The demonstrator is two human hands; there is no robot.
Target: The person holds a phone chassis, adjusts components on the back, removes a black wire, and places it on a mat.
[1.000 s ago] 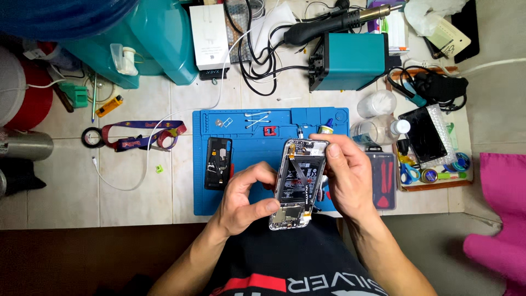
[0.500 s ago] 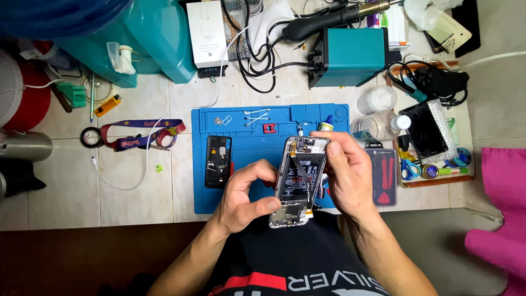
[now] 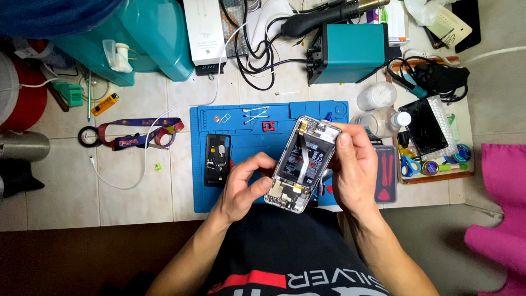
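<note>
The opened phone [image 3: 303,163] is held above the near edge of the blue work mat [image 3: 252,148], back cover off, its battery and a pale ribbon cable exposed; the left hand [image 3: 244,186] is closed around the phone's lower left corner, thumb laid against the bottom board; the right hand [image 3: 353,164] grips the right edge, fingers curled over the top corner. Both hands carry it clear of the mat, tilted slightly to the right.

On the mat to the left lies a dark phone part [image 3: 217,160]; farther back sit two cotton swabs [image 3: 255,114] and a small red piece [image 3: 268,126]. Beyond the mat stands a teal soldering station [image 3: 346,52] with tangled black cables [image 3: 255,49]; to the right a tray [image 3: 435,172] holds scissors, bottles and another dark screen; a lanyard [image 3: 139,134] and a roll of tape [image 3: 87,136] lie on the counter to the left.

The likely risks, as I judge them: the thumb pressing on the bare board could bend or dislodge a connector; the ribbon cable could catch on a fingertip and tear; the phone is held past the counter's near edge, so a slip would drop it into the lap or onto the floor; small loose parts on the mat could be knocked away by a wrist.
</note>
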